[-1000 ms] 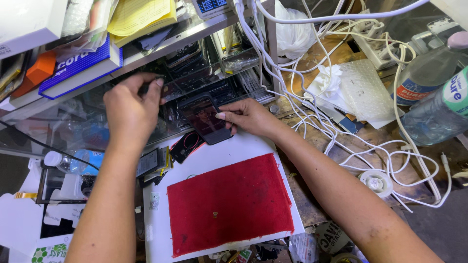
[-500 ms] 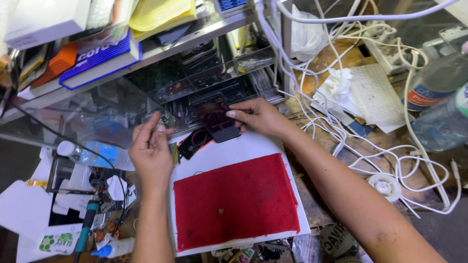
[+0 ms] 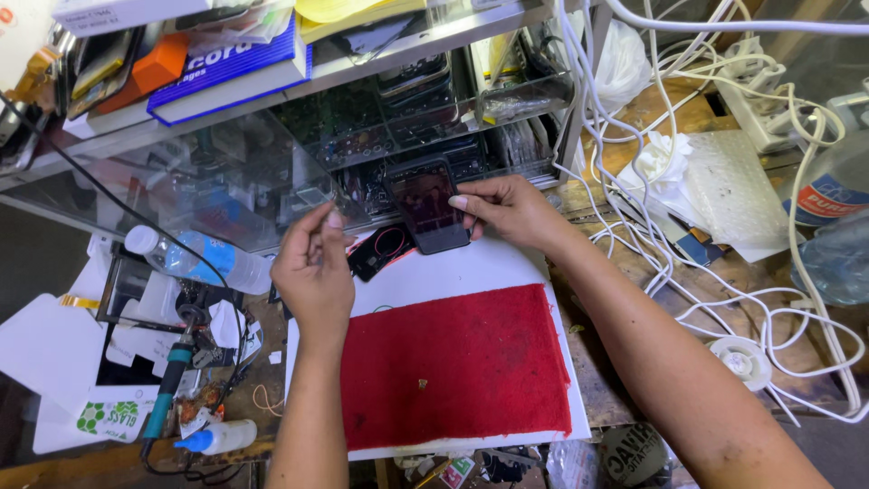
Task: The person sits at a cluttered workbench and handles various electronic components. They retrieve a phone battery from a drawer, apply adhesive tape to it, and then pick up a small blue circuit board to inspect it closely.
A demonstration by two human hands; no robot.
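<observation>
My right hand [image 3: 507, 210] grips a dark smartphone [image 3: 425, 205] by its right edge, holding it screen-up just above the far end of the white board [image 3: 471, 272]. My left hand [image 3: 312, 267] hovers to the phone's left with fingertips pinched together; whether something small is between them I cannot tell. A small black part with a red wire loop [image 3: 380, 251] lies on the board between my hands. A red cloth mat [image 3: 457, 362] covers the near part of the board.
A glass shelf unit [image 3: 272, 172] with books and parts stands behind. White cables [image 3: 688, 272] tangle at right beside plastic bottles [image 3: 833, 235]. At left lie a water bottle [image 3: 195, 258], a soldering iron [image 3: 167, 385] and a small white squeeze bottle [image 3: 217, 437].
My left hand has come down from the shelf to the board's left edge. My right hand has lifted the phone slightly and turned it more upright.
</observation>
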